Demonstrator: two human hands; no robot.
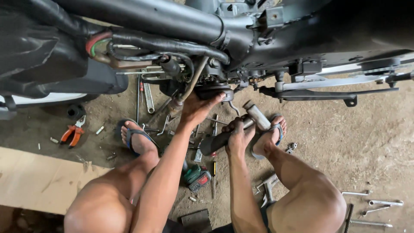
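Your left hand presses open-palmed on the round engine cover; your right hand grips a hammer just beneath it, open floor to its right.

Daylight, soft and even, no hard-edged shadows. Dirt floor right of the hands mid-bright and evenly lit. Motorcycle frame above the hands very dark, detail lost in black paint and shade. Faint sheen on skin of forearms and knees below the hands. Mostly sharp; slight softness at hammer. Wide-angle stretch toward frame edges and corners.
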